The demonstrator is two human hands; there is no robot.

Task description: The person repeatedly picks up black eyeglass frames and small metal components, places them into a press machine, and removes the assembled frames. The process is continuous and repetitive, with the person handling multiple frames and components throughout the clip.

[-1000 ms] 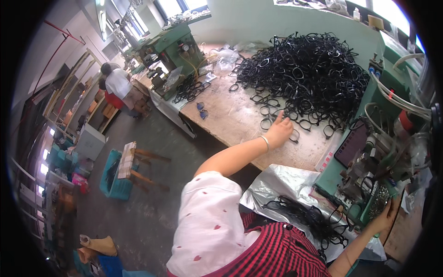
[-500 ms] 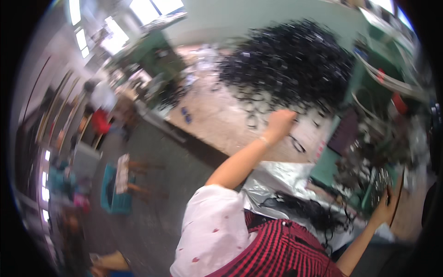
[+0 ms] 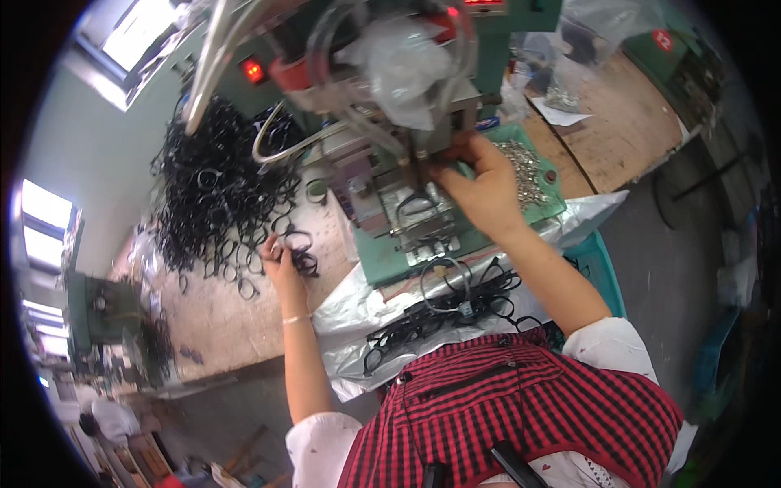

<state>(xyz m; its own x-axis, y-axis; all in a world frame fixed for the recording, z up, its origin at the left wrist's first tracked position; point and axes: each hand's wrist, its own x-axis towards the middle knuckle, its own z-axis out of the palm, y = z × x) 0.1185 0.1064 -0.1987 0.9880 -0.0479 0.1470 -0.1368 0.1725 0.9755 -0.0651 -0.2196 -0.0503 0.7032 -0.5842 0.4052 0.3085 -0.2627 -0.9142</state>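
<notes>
My left hand (image 3: 281, 262) is closed on a black eyeglass frame (image 3: 299, 240) at the near edge of a big heap of black eyeglass frames (image 3: 215, 179). My right hand (image 3: 488, 191) reaches to the head of a green bench machine (image 3: 386, 264), fingers curled together beside its metal jig. What they pinch, if anything, is too small to make out. In the jig sits a dark frame (image 3: 416, 205), just left of my right thumb. A green tray of small metal parts (image 3: 529, 175) stands right of that hand.
Silver foil (image 3: 346, 321) bearing several dark frames (image 3: 480, 305) lies between the machine and me. A teal crate (image 3: 604, 272) stands below at right. Clear hoses (image 3: 215, 61) and a plastic bag (image 3: 407, 69) hang about the machine. Another green machine (image 3: 106, 305) is at left.
The view has swung right, bringing the machine to the middle. My right hand has gone from the metal parts to the machine's jig. My left hand remains by the heap, now with a frame.
</notes>
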